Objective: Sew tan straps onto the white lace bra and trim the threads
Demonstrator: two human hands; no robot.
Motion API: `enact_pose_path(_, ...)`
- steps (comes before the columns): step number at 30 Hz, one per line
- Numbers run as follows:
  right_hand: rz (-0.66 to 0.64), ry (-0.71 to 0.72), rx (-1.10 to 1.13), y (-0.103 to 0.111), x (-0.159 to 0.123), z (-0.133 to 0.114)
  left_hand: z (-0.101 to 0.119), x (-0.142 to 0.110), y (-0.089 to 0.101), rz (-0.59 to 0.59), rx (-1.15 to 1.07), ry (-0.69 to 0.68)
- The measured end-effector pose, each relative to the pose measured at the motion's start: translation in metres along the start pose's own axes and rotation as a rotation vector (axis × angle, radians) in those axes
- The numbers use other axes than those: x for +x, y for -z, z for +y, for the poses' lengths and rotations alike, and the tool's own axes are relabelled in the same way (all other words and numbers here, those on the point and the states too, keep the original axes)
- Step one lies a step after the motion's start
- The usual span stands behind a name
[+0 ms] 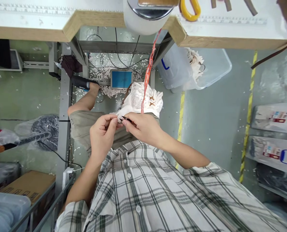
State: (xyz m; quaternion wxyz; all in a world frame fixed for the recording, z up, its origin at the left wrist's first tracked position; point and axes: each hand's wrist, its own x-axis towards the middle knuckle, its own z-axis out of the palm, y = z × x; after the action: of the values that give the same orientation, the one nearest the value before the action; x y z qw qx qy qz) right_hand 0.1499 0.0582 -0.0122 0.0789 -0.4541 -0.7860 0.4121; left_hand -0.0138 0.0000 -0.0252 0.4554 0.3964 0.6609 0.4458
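I look straight down at my lap. My left hand (102,133) is closed in a pinch on the edge of a white lace fabric piece (141,100) lying over my knees. My right hand (144,127) is closed on a small dark tool (128,120), its tip pointing left at the spot my left fingers pinch. The two hands almost touch. A red-orange thread (147,72) runs from the table above down onto the fabric. Small brown crossed marks (152,100) show on the lace.
A wooden-edged work table (90,19) spans the top, with a white cylinder (145,16) and yellow scissor handles (189,11) on it. Below stand a grey metal frame (63,106), a blue pedal box (121,78), a clear plastic bin (196,69), and a cardboard box (27,183).
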Motion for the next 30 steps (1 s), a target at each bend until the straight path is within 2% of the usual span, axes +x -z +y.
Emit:
enact_pose_path(6, 0.035, 0.026, -0.159, -0.01, 0.002, 0.007, -0.003, -0.002, -0.002, 0.012, 0.093, -0.025)
enact_pose_path(10, 0.058, 0.032, -0.05, -0.011, 0.004, 0.01, -0.015, -0.003, -0.006, -0.029, 0.037, 0.038)
enact_pose_path(13, 0.232, -0.022, 0.204, 0.001, 0.003, 0.01, -0.029, -0.003, -0.009, -0.141, -0.04, 0.139)
enact_pose_path(16, 0.409, -0.072, 0.362, 0.016, 0.0, 0.014, -0.038, -0.003, -0.008, -0.077, -0.141, 0.211)
enact_pose_path(17, 0.413, -0.058, 0.337, 0.018, 0.0, 0.016, -0.038, -0.002, -0.007, -0.043, -0.172, 0.217)
enact_pose_path(19, 0.335, 0.018, 0.21, 0.016, 0.0, 0.019, -0.034, -0.001, -0.005, -0.025, -0.195, 0.201)
enact_pose_path(23, 0.168, 0.133, -0.009, -0.003, 0.004, 0.021, -0.021, -0.004, -0.006, -0.024, -0.113, 0.127)
enact_pose_path(30, 0.14, 0.104, -0.329, -0.021, 0.009, 0.013, -0.019, -0.009, -0.013, 0.002, 0.148, -0.026)
